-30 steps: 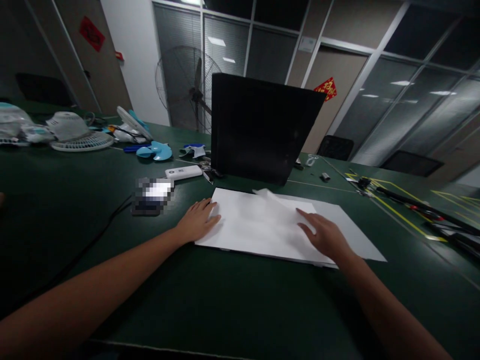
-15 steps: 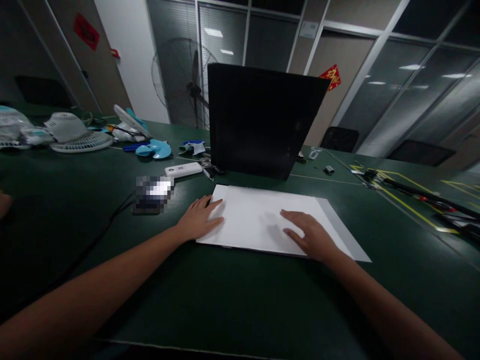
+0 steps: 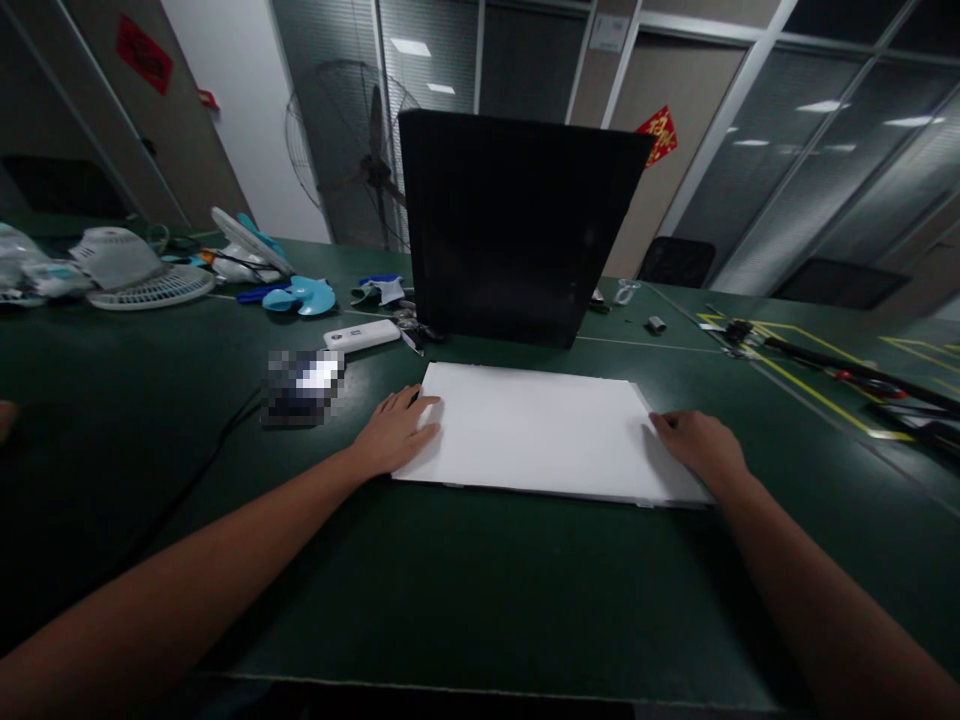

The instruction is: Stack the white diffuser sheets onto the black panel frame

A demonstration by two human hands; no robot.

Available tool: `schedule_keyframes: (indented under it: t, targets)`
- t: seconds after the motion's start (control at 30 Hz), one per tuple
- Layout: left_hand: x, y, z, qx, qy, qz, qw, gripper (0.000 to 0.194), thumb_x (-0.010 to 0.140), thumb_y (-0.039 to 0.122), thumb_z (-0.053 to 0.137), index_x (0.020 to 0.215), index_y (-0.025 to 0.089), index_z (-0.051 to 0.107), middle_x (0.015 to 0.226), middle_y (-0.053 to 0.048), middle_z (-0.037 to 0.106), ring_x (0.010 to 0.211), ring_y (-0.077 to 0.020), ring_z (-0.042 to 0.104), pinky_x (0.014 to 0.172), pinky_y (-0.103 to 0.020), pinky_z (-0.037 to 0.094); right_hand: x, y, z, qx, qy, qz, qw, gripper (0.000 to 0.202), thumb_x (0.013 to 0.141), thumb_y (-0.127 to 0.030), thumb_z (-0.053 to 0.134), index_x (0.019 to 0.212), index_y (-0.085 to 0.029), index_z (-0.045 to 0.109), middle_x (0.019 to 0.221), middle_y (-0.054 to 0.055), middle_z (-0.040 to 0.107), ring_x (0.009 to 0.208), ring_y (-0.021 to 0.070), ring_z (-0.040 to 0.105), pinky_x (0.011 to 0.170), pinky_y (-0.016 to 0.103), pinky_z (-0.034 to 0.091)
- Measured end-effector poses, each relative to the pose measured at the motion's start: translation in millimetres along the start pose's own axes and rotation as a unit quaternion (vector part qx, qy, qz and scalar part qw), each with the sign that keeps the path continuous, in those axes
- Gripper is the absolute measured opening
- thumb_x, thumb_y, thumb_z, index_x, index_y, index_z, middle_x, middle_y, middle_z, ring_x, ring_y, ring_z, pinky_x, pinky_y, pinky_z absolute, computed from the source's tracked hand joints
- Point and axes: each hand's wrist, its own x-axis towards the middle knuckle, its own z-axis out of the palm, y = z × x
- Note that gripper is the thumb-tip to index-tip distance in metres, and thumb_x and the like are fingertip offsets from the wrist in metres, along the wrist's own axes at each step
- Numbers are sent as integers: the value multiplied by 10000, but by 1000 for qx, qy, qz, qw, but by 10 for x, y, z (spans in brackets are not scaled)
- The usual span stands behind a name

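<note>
A flat white panel [image 3: 532, 430] lies on the dark green table [image 3: 480, 600] in front of me. On its left edge rests my left hand [image 3: 396, 432], thumb and fingers apart. My right hand [image 3: 701, 448] is at the panel's right edge, with its fingertips pinched together on that edge. Behind the panel a large black panel [image 3: 525, 230] stands upright, its face towards me.
To the left lie a pixelated device [image 3: 301, 388] with a cable, a white remote-like object [image 3: 363, 336], blue fan blades [image 3: 300, 297] and a white fan grille [image 3: 154, 288]. Black rods [image 3: 862, 370] and yellow tape lie at right. A person's fingertip shows at far left.
My right hand has moved right, from above the panel to its right edge, and its fingers have closed. The translucent strip that stuck out at the right no longer shows. The view has shifted slightly.
</note>
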Motion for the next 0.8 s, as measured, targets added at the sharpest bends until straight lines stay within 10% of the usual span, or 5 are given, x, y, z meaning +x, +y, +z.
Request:
schedule_keyframes:
  t: [0.27,0.6,0.8]
  targets:
    - [17,-39,4,25,-9,-2,1000,620,946,255,404,1563,200,429,1682,-140,349,1567,-349,305,1260,-563,280,-182,-260,0,-36,-1,-1,999,672,965,-666,363,1101,-170,796,1095,227,743,985,395,715,813,521,546]
    - [17,-2,94,63,11,12,998,664,1021,527,394,1557,134,407,1678,-213,332,1560,-400,304,1268,-566,240,25,-191,143,137,10,12,990,477,887,-586,579,863,-149,768,1078,231,748,1135,395,667,1023,496,478]
    - [32,-5,113,65,5,21,998,677,1026,536,357,1556,115,382,1689,-232,304,1577,-392,269,1270,-577,211,163,-8,123,322,2,94,942,338,845,-500,639,840,-186,765,930,150,774,946,321,735,805,404,559]
